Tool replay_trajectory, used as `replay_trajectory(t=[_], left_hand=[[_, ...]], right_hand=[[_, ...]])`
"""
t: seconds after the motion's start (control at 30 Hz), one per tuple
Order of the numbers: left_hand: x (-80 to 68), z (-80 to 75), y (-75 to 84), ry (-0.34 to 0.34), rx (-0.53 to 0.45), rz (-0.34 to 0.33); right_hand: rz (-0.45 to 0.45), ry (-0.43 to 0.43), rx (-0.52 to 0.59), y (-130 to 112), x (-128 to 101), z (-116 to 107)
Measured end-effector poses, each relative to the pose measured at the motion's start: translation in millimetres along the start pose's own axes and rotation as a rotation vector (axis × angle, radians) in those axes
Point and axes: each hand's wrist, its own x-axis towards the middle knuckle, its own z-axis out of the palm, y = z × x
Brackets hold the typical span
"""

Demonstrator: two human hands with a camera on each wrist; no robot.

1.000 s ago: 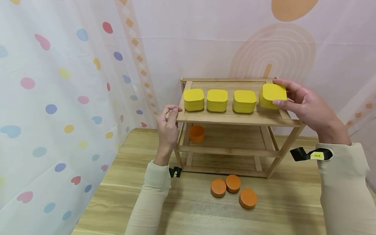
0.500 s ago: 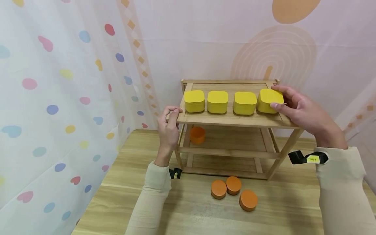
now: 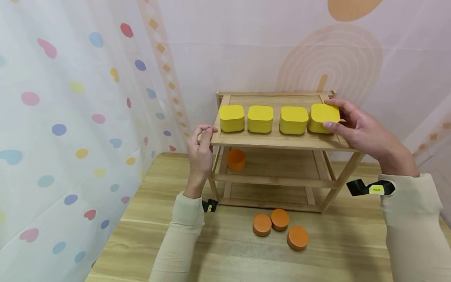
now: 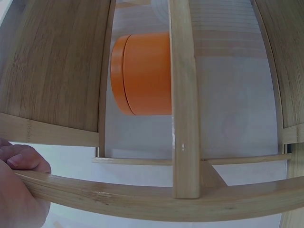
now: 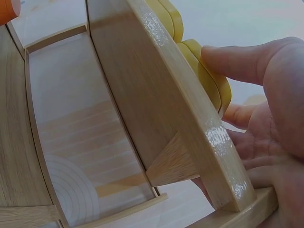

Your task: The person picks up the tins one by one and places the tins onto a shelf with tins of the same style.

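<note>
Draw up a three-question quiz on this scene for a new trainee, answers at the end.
1. Multiple choice: which level of the wooden rack holds the orange lidded container?
a) top
b) middle
c) bottom

2. True or false: the right hand grips the rightmost yellow box while the left hand holds the rack's left end.

3. Fill in the number: in the head view, ___ orange cylinders show on the wood-grain tabletop in front of the rack.

Key: 1. b; 2. true; 3. three.
</note>
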Motion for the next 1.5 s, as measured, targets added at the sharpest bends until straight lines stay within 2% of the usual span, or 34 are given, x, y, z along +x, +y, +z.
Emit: replay_trajectory(t=[0.93,1.5], left_hand=[[-2.0,-2.1,-1.0,0.007,0.025,0.002],[0.5,-2.4,-1.8,0.013,0.034,0.01]], right_hand=[[0.057,-0.051,-0.053,-2.4,1.7,0.5],[0.01,-0.047,-0.034,-2.3,4.6,0.6]])
